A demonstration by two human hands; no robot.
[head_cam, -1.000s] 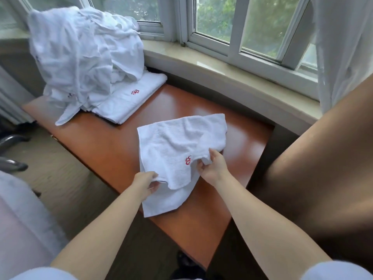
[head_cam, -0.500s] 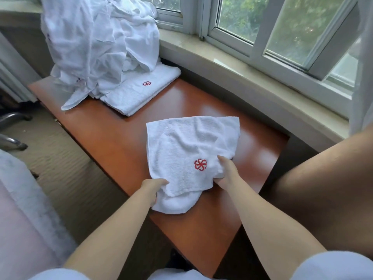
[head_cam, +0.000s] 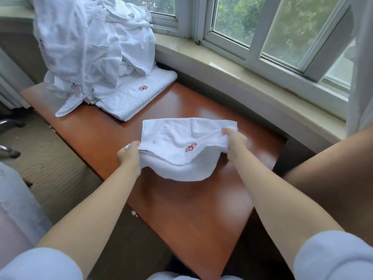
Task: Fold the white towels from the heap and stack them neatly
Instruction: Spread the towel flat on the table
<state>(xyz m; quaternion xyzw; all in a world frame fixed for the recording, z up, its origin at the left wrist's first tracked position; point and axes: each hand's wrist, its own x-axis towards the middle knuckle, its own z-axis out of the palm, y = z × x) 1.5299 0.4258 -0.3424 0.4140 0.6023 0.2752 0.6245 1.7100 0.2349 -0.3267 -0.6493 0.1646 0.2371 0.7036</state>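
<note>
One small white towel (head_cam: 181,142) is held above the middle of the wooden table (head_cam: 201,209), partly folded, its lower layers sagging in a curve toward the near edge; a red emblem (head_cam: 191,148) faces up. The left hand (head_cam: 129,153) is curled on the towel's left edge, the right hand (head_cam: 235,141) is pinched on its right edge, the cloth stretched between them. One folded towel (head_cam: 139,93) is already laid flat at the far left of the table, touching the heap (head_cam: 90,47), which partly covers it. The heap is judged large, with many towels unfolded. Progress is judged early: one towel visibly done, one in hand with its fold not yet finished or stacked, most left
</note>
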